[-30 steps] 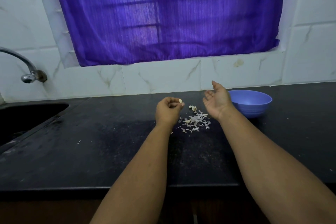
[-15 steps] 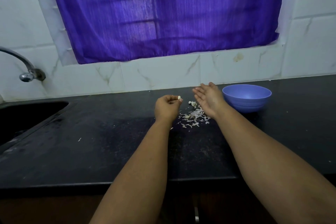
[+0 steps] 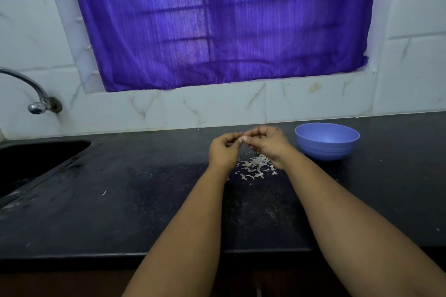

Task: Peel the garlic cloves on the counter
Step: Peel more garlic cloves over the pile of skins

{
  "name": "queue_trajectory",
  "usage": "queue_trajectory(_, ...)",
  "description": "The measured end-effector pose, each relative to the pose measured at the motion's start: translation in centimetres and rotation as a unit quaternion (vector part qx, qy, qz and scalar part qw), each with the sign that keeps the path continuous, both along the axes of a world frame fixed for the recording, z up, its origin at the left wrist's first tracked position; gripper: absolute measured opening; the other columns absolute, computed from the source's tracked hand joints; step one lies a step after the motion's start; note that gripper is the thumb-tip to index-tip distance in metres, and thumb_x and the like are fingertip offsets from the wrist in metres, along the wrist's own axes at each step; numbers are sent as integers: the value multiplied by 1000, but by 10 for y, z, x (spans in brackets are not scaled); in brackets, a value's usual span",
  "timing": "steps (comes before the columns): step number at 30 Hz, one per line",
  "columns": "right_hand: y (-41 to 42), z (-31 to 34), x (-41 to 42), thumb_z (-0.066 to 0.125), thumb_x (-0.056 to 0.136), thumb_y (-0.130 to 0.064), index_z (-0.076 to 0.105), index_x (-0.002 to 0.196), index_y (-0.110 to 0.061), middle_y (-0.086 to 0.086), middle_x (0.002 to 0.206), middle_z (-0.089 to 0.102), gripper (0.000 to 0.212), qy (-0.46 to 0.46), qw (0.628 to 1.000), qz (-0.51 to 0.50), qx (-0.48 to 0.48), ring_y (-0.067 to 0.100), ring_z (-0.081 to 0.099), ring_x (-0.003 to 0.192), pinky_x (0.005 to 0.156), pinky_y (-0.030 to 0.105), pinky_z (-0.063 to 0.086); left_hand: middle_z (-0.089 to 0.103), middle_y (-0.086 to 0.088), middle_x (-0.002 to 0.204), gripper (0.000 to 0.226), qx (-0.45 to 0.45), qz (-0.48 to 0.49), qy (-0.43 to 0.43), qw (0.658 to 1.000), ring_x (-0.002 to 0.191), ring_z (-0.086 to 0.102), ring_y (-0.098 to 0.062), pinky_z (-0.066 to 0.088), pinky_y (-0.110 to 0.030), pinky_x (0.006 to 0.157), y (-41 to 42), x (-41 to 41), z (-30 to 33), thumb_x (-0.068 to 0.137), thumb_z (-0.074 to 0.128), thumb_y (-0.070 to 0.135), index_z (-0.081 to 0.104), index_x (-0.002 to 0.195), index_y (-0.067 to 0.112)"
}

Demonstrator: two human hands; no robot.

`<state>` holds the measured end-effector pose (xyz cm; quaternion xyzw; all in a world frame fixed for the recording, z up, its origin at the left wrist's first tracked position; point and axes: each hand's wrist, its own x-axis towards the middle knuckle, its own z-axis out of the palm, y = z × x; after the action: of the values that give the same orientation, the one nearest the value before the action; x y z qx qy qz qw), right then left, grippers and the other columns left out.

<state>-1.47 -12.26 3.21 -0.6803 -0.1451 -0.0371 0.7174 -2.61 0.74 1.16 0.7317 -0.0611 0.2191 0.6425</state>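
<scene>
Peeling a clove over the scraps

We pinch a garlic clove between left hand and right hand, near the counter's back edge, so skins fall beside the bowl.

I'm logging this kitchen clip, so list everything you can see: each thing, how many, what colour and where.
Bowl: one, blue, on counter right of the hands.
Garlic skins: scattered pile, whitish, on counter below the hands.
Garlic clove: one, pale, pinched between both hands' fingertips, mostly hidden.
Counter: one, black.
Sink: one, dark, far left.
Tap: one, metal, on wall above sink.
Curtain: one, purple, over window.
Wall tiles: white marbled.
Left hand: closed on clove.
Right hand: closed on clove.
</scene>
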Motion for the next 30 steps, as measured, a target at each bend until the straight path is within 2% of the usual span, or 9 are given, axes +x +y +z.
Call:
queue_trajectory(4, 1, 1, 0, 71, 82, -1, 67, 86, -3, 4, 73, 67, 6, 24, 1000, 13, 6, 8, 59, 63, 59, 15, 51, 68, -1, 91, 13, -41, -6, 12, 999, 78, 56, -10, 48, -24, 70, -1, 1, 1, 92, 63, 8, 69, 101, 15)
queue_trajectory(7, 2, 2, -2, 72, 81, -2, 67, 88, 0, 6, 73, 67, 9, 42, 999, 23, 24, 7, 60, 61, 56, 15, 49, 65, -1, 84, 16, -96, -11, 28, 995, 71, 57, -8, 48, -13, 58, 0, -1, 3, 91, 62, 2, 65, 106, 7)
queue_trajectory(10, 1, 3, -3, 73, 79, -1, 66, 87, 1, 7, 73, 67, 11, 54, 997, 35, 47, 7, 61, 60, 57, 15, 50, 65, -3, 79, 16, -149, -28, 48, 987, 64, 55, -9, 46, -13, 49, 1, -2, 6, 89, 62, -2, 64, 99, 9)
queue_trajectory(13, 1, 3, -3, 73, 79, 1, 66, 85, -1, 5, 74, 66, 10, 54, 996, 34, 59, 8, 61, 62, 60, 15, 51, 68, -6, 83, 11, -189, -61, 43, 979, 70, 63, -8, 51, -14, 62, 1, -4, 7, 89, 63, -2, 66, 94, 7)
queue_trajectory(15, 1, 3, -3, 73, 80, 1, 67, 83, -2, 6, 73, 66, 7, 47, 997, 24, 51, 9, 60, 63, 60, 15, 51, 69, -9, 87, 10, -208, -77, 33, 975, 80, 67, -14, 54, -17, 72, 1, -3, 6, 87, 64, -3, 67, 92, 6)
queue_trajectory(18, 1, 2, -2, 72, 82, -1, 68, 82, 0, 9, 72, 67, 4, 33, 999, 6, 32, 11, 61, 64, 61, 16, 52, 70, -10, 90, 12, -202, -78, 29, 976, 92, 66, -21, 54, -22, 80, 2, -2, 5, 85, 66, -4, 68, 91, 7)
queue_trajectory(22, 2, 3, -2, 69, 84, -1, 68, 81, 3, 10, 70, 67, 5, 17, 1000, -13, 7, 13, 61, 64, 62, 17, 53, 70, -9, 91, 12, -189, -81, 26, 978, 95, 65, -21, 53, -21, 82, 1, -2, 5, 86, 65, -4, 69, 92, 6)
queue_trajectory(27, 3, 4, -4, 67, 86, -4, 69, 86, 5, 10, 67, 67, 9, -28, 994, -53, -93, 8, 62, 57, 57, 15, 52, 70, -5, 90, 12, -132, -56, 18, 989, 92, 65, -17, 53, -17, 78, -1, -4, 4, 86, 66, -3, 70, 92, 6)
queue_trajectory(30, 4, 5, -3, 66, 86, -5, 72, 84, 3, 10, 67, 69, 10, -67, 981, -85, -159, 11, 65, 58, 61, 18, 56, 70, -9, 94, 13, -88, -29, 4, 996, 93, 66, -18, 54, -23, 83, -1, -4, 4, 87, 65, -3, 70, 98, 2)
